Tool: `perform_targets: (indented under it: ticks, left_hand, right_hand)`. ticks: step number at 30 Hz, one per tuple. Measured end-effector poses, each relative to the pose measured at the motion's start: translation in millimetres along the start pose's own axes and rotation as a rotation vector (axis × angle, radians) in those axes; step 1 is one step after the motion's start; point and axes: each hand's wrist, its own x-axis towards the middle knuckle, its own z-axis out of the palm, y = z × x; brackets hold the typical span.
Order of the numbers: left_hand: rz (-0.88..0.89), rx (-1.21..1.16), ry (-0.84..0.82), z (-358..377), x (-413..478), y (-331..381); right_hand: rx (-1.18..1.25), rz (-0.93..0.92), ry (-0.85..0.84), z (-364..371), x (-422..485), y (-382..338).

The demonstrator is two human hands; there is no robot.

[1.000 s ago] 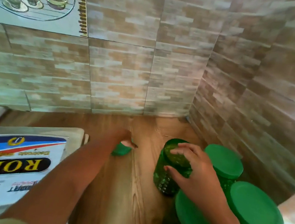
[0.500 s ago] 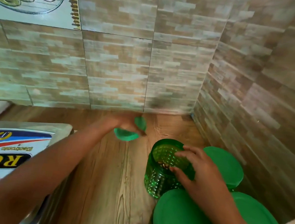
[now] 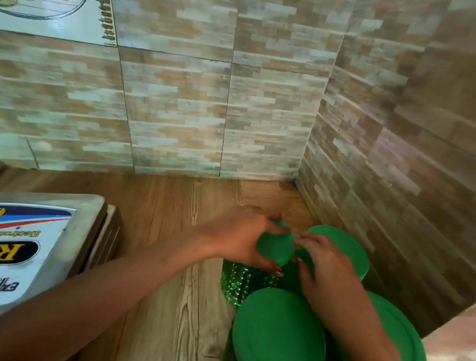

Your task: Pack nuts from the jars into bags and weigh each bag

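Left hand (image 3: 238,235) pinches the small lid (image 3: 274,250) right on top of the jar (image 3: 236,282), while the right hand (image 3: 323,272) looks curled on that jar's rim. Three closed jars (image 3: 278,339) sit just right of it and the scale (image 3: 76,237) is off to its left. No bags in view, so I'd say packing and weighing are still to do

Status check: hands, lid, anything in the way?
Left hand grips lid over jar mouth. Right hand holds jar. Three lidded jars crowd alongside; nothing blocking.

Matt plastic lid (image 3: 274,248), wood-grain counter (image 3: 172,201)
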Motion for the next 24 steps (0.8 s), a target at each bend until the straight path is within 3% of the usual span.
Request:
perform_targets:
  ticks: [3,7,10,15,21,24]
  left_hand:
    - [0.005,-0.099,0.050,2.0,-11.0,-7.1]
    - [-0.212,-0.577,0.320,18.2,-41.1,-19.6]
    - [-0.348,-0.731,0.356,51.2,-51.3,-14.8]
    - [-0.285,-1.057,0.437,103.1,-40.3,-5.6]
    - [-0.324,-1.051,0.498,119.8,-33.2,-11.3]
    - [-0.322,-1.050,0.505,121.1,-32.7,-13.7]
  right_hand:
    - [-0.021,-0.057,-0.005,-6.5,1.7,0.0]
    - [-0.038,-0.227,-0.101,-21.3,21.0,-6.0]
    - [-0.095,-0.336,-0.315,-24.1,51.6,-15.3]
    - [-0.255,-0.366,-0.649,-11.6,87.3,-28.7]
    - [-0.559,-0.163,-0.376,-10.2,77.6,-36.2]
    - [-0.649,-0.214,-0.242,-17.7,79.6,-42.9]
